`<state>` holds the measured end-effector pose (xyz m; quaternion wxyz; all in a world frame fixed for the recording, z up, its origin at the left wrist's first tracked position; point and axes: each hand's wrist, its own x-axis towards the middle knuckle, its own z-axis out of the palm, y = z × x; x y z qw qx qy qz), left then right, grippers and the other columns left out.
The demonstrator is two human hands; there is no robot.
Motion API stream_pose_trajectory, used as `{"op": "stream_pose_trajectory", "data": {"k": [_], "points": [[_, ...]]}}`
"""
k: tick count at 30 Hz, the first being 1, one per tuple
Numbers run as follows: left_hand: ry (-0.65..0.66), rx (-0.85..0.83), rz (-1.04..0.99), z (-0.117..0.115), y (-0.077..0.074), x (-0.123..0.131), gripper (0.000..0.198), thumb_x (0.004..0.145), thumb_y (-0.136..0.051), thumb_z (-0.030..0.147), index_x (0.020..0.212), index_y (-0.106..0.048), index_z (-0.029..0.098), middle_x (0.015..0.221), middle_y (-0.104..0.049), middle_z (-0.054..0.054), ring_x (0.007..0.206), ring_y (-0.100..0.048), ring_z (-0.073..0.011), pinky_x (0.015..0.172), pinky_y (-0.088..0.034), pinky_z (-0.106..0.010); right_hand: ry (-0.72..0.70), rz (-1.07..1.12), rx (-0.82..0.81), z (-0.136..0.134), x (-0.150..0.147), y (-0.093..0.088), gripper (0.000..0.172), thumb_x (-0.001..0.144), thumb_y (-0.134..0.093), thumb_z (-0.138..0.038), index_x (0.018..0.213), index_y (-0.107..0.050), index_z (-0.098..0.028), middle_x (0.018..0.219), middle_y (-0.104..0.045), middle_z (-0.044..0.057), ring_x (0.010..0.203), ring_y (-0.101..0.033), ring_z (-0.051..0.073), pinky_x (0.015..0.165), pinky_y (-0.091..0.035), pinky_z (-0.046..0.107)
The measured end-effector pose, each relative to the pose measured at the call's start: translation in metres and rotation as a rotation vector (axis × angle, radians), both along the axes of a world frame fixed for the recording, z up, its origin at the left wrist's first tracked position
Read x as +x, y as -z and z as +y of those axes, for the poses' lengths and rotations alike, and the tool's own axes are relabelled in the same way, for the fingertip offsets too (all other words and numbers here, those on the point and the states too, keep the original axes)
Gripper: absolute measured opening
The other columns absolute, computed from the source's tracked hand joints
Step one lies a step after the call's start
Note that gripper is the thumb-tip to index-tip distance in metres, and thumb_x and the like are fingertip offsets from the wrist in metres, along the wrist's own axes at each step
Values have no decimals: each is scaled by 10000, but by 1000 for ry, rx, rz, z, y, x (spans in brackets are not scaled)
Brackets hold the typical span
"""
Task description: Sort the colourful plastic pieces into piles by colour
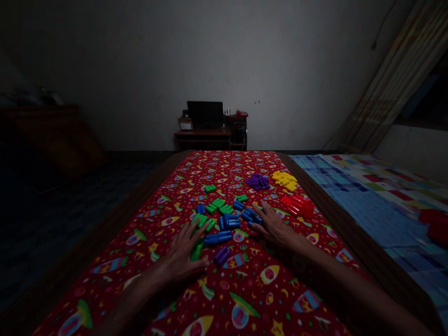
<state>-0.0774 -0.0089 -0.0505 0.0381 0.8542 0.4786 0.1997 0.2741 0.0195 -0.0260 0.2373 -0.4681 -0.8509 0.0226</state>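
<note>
Fingers spread, my left hand (185,249) rests over the near left side of the loose pieces, touching green pieces (200,220). My right hand (275,226), its fingers apart, lies at the right edge of the blue pieces (229,221), beside a blue piece (249,215). More green pieces (217,204) are mixed in between the hands. One purple piece (222,255) lies nearest to me, right of my left thumb. Farther back on the right are a purple pile (258,182), a yellow pile (285,180) and a red pile (297,206).
A red patterned cloth (241,303) covers the long table with brown edges. Beyond it stands a small desk (203,133) with a dark monitor (205,114). On the right is a checked blue cover (353,205); a wooden cabinet (52,135) stands at the left.
</note>
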Motion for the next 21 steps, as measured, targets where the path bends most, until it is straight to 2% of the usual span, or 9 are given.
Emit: {"op": "stream_pose_trajectory", "data": {"k": [3,6,10,13,15,17,19,21], "points": [[-85,59,-40,-4,12,12,820,801,-647,494,1494,-235,346,1578,-198,-138,1423,-190,-418,1056,-291,-646,23,18,-14,12,-13,12,641,938,-420,-489,1490,-281,-195,1535,-264,198,1426,-225,338,1101,-293,581],[-39,73,-116,14,9,27,820,820,-632,482,1502,-218,293,1587,-142,-159,1437,-174,-380,1089,-281,-594,-33,62,-30,20,-40,15,629,951,-394,-482,1506,-243,-229,1550,-246,169,1439,-201,319,1115,-289,560],[-58,33,-213,56,-2,28,898,790,-601,601,1507,-191,249,1579,-158,-185,1443,-160,-371,1104,-237,-605,-78,140,-6,28,-58,5,560,969,-345,-472,1481,-307,-247,1537,-291,139,1432,-240,277,1129,-299,505],[-117,19,-304,88,-7,13,777,869,-438,624,1492,-239,205,1547,-261,-178,1444,-199,-313,1128,-246,-547,26,191,41,33,-39,4,535,977,-310,-462,1447,-377,-216,1520,-319,154,1425,-253,291,1132,-279,530],[-168,-1,-355,110,-9,3,636,934,-290,570,1453,-328,205,1519,-334,-148,1441,-224,-270,1136,-257,-508,110,202,4,38,-21,12,537,978,-287,-466,1431,-403,-203,1484,-373,172,1405,-293,314,1113,-297,559],[-201,-36,-376,133,-10,0,585,965,-183,496,1401,-408,177,1483,-396,-136,1433,-245,-252,1144,-234,-494,140,205,-56,44,-10,24,538,979,-267,-468,1425,-415,-206,1445,-426,175,1386,-329,326,1100,-310,575],[-177,-66,-365,156,-13,5,585,970,-155,447,1350,-459,122,1437,-454,-150,1409,-296,-258,1139,-226,-490,130,230,-84,54,-13,36,544,977,-263,-479,1433,-402,-217,1449,-424,164,1393,-316,326,1104,-301,580],[-115,-69,-350,177,-17,17,577,964,-185,451,1295,-512,111,1380,-521,-154,1361,-384,-256,1117,-270,-475,133,291,-87,68,-28,41,560,971,-266,-503,1445,-378,-226,1484,-377,150,1414,-270,321,1116,-275,588]]}}
